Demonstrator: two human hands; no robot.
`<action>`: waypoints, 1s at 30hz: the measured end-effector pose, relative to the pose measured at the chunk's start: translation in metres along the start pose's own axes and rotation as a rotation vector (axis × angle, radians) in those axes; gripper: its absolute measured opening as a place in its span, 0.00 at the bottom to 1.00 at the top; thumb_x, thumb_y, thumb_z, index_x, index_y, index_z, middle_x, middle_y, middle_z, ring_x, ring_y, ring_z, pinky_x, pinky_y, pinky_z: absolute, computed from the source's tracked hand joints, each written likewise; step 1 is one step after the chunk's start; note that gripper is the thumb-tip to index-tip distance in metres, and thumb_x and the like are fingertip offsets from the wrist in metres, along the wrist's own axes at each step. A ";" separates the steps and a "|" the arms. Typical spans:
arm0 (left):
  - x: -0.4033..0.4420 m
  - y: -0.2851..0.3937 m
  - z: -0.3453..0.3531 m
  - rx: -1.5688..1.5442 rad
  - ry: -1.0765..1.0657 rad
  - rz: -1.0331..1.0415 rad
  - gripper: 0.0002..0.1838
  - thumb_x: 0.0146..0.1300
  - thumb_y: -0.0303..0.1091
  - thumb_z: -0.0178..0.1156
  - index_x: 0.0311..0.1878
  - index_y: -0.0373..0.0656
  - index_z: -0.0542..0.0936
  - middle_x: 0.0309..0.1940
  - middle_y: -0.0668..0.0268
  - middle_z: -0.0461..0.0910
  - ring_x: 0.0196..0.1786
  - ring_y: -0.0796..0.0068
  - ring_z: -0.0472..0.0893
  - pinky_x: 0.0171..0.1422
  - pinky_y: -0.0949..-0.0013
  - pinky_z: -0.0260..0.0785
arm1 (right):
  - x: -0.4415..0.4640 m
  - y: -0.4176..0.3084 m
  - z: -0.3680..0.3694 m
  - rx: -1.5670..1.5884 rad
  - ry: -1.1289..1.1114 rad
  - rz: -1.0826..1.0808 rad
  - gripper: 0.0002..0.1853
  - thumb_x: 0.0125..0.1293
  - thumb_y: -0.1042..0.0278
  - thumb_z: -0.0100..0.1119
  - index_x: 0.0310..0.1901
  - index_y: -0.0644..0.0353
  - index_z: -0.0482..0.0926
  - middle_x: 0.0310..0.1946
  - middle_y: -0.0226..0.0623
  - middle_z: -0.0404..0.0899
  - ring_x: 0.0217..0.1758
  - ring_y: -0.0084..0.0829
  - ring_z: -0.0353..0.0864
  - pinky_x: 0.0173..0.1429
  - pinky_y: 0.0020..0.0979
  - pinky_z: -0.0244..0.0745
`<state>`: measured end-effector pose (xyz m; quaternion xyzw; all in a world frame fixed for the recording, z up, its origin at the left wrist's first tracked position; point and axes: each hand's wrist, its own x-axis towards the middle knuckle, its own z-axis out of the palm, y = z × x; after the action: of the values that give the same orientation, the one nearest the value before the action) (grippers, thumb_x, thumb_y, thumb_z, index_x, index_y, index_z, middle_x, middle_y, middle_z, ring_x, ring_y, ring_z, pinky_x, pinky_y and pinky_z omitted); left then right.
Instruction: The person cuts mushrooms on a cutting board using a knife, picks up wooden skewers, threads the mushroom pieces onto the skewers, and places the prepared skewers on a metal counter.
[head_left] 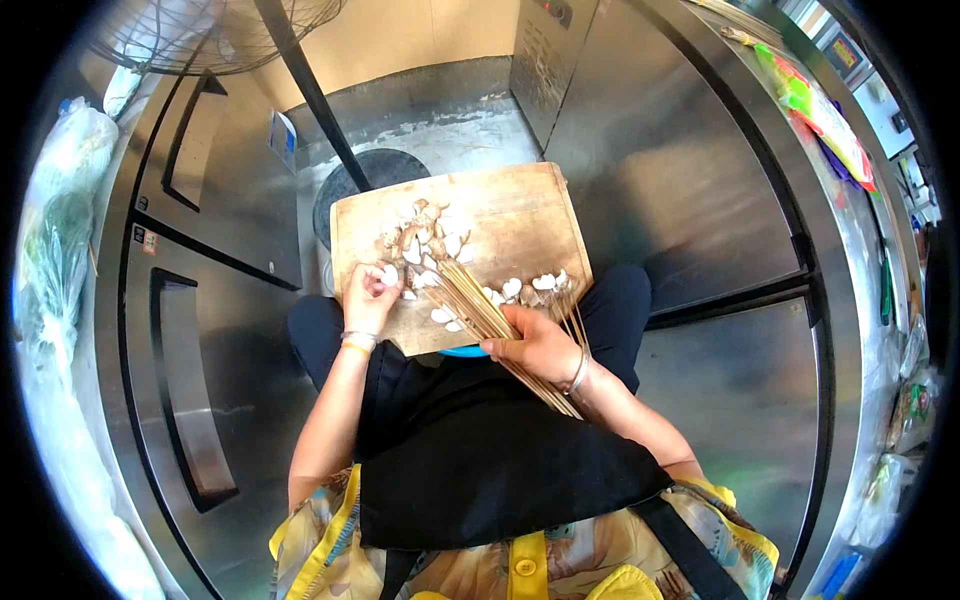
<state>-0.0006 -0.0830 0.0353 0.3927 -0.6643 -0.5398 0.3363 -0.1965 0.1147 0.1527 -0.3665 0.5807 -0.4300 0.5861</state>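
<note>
My left hand is closed in a pinch on a white mushroom piece, at the left side of a wooden cutting board. My right hand is wrapped round a bundle of bamboo skewers, which slants across the board toward my lap. Loose white and brown mushroom pieces lie in a heap near the far ends of the skewers. A row of mushroom pieces lies to the right of the bundle, by more thin sticks; whether they are threaded on I cannot tell.
The board rests across my legs, with a blue rim showing under its near edge. A fan pole on a round dark base stands just beyond. Steel cabinets flank both sides, with plastic bags on the left counter.
</note>
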 end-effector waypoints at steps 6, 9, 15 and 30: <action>-0.037 0.064 0.003 -0.865 -0.096 -0.331 0.09 0.63 0.26 0.55 0.47 0.43 0.74 0.41 0.63 0.78 0.37 0.76 0.79 0.40 0.78 0.75 | 0.006 0.013 0.006 -0.151 0.038 -0.146 0.18 0.56 0.67 0.64 0.44 0.68 0.72 0.33 0.41 0.77 0.37 0.26 0.74 0.45 0.28 0.70; -0.044 0.072 0.008 -1.080 -0.093 -0.438 0.08 0.63 0.26 0.54 0.46 0.41 0.74 0.43 0.62 0.78 0.38 0.75 0.79 0.43 0.77 0.75 | 0.006 0.011 0.008 -0.175 0.063 -0.220 0.21 0.54 0.65 0.66 0.44 0.69 0.72 0.35 0.43 0.77 0.39 0.28 0.74 0.46 0.30 0.70; -0.047 0.071 0.010 -1.174 -0.054 -0.524 0.07 0.64 0.25 0.54 0.45 0.40 0.74 0.41 0.60 0.78 0.39 0.73 0.80 0.43 0.78 0.77 | 0.002 -0.001 0.008 -0.164 0.031 -0.082 0.22 0.52 0.64 0.68 0.43 0.69 0.72 0.34 0.42 0.77 0.39 0.26 0.74 0.46 0.29 0.70; -0.062 0.086 0.021 -0.905 0.065 -0.343 0.10 0.62 0.24 0.55 0.47 0.39 0.75 0.41 0.62 0.78 0.38 0.75 0.80 0.42 0.78 0.76 | 0.003 0.005 0.008 -0.129 0.029 -0.096 0.21 0.52 0.65 0.68 0.43 0.69 0.72 0.32 0.38 0.76 0.36 0.23 0.72 0.43 0.27 0.70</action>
<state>-0.0040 -0.0092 0.1139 0.3276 -0.2777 -0.8096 0.4002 -0.1886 0.1131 0.1476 -0.4248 0.5974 -0.4244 0.5316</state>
